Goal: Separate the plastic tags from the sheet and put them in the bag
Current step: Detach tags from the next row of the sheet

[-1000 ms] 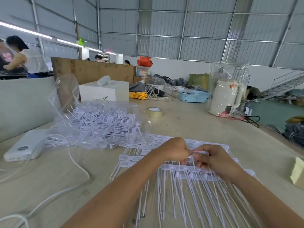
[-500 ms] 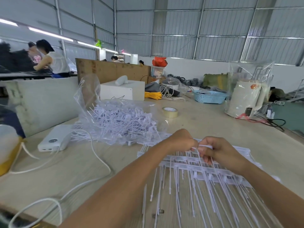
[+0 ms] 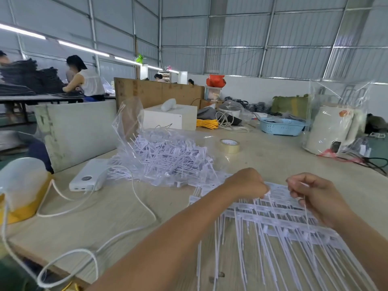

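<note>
Sheet [image 3: 279, 208] of white plastic tags is lying flat on the table [image 3: 273, 162], right in front of the person, w/ long thin stems trailing toward the camera. Compared w/ half a sec ago, the hands are no longer touching at one spot: they are pulling apart over the sheet's far rows. Right hand [image 3: 319, 196] is pinching a single tag [image 3: 306, 208] whose stem is hanging down from its fingers, so one tag is prob. coming free of the sheet; next it needs dropping in the bag. Left hand [image 3: 247, 183] is curled, knuckles up, fingertips pinching at the sheet's far edge, holding it down. Bag [image 3: 168, 152], clear plastic, is sitting just left of and beyond the sheet, mouth open, already holding a big heap of loose tags, too many to count. Count: 1 sheet being worked, maybe more layered under it, can't tell; 1 bag; 2 hands. Further left of the sheet, 1 white power bank [image 3: 88, 177] w/ its cable [image 3: 134, 198] looping over the table. Beyond the sheet, 1 tape roll [image 3: 230, 145].
</note>
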